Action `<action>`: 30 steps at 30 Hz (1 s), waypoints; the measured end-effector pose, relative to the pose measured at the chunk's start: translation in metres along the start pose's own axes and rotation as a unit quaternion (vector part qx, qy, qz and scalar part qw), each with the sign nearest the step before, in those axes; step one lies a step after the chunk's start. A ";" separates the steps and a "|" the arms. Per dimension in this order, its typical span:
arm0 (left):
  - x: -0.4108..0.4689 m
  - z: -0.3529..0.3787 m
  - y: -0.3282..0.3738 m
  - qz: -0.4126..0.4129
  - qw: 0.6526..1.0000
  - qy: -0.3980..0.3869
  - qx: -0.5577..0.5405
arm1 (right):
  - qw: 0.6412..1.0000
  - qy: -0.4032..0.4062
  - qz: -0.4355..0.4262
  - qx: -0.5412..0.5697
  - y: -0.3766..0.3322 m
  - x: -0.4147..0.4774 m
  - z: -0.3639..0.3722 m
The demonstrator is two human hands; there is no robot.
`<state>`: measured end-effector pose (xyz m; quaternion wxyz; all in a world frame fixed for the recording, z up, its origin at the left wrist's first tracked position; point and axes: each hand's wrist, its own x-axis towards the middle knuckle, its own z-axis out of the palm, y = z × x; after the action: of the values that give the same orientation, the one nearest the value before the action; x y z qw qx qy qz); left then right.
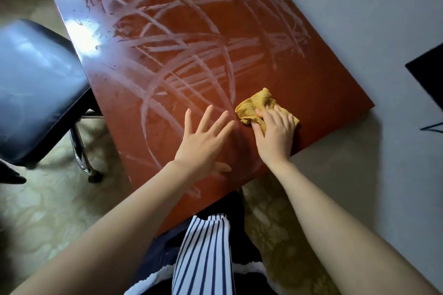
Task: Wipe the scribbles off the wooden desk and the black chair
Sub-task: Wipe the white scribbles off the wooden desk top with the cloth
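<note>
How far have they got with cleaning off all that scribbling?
Barely started. Done: only the near right corner of the desk looks free of marks. In hand: the right hand grips a yellow cloth against that corner, while the left hand rests flat beside it. Left: white scribbles cover most of the desk, and the black chair shows faint marks too.
</note>
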<state>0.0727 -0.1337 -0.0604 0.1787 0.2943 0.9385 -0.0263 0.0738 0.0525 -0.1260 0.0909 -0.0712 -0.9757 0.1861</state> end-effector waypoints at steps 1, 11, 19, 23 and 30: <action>-0.005 0.002 -0.004 0.003 1.000 0.000 -0.001 | 1.000 0.002 0.006 -0.003 -0.005 -0.010 0.001; -0.058 0.025 -0.052 -0.006 0.999 0.010 -0.040 | 0.998 0.001 0.047 0.037 -0.067 -0.109 0.013; -0.115 0.055 -0.106 -0.081 0.987 0.044 -0.134 | 0.991 -0.072 -0.052 0.104 -0.131 -0.164 0.028; -0.145 0.073 -0.122 -0.127 0.977 0.010 -0.172 | 0.976 -0.141 -0.147 0.075 -0.145 -0.170 0.032; -0.177 0.097 -0.120 -0.183 0.959 -0.021 -0.216 | 0.888 -0.278 -0.366 -0.020 -0.164 -0.116 0.042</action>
<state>0.1713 -0.3443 -0.0958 0.2494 0.0710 0.9558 0.1387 0.1612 -0.1331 -0.1204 -0.1238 0.3442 -0.9212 0.1324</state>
